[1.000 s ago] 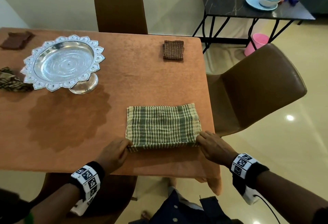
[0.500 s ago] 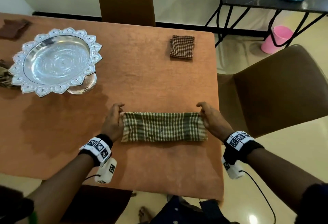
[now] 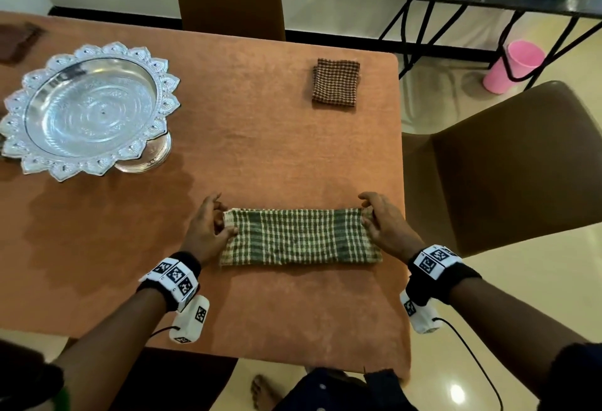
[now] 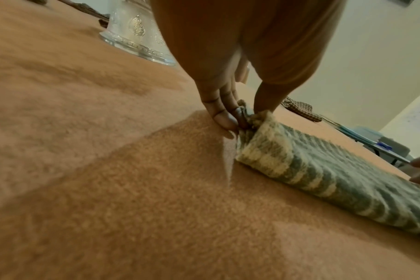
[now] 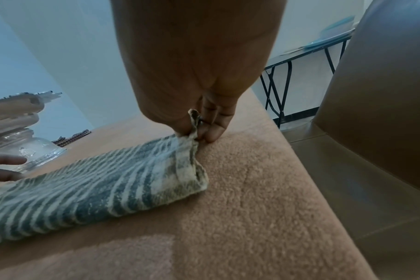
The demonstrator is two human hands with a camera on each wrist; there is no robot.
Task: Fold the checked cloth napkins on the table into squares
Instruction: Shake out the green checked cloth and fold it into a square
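While folded into a long strip, green checked napkin lies near the surface's right edge | left wrist: left hand pinches its far corner | right wrist: right hand pinches the opposite corner.

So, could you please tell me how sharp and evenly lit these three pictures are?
Head view: sharp, wide-angle bend at the edges, glare on the silver tray. Left wrist view: soft, hand's shadow across the tablecloth. Right wrist view: bluish cast, green napkin slightly blurred.
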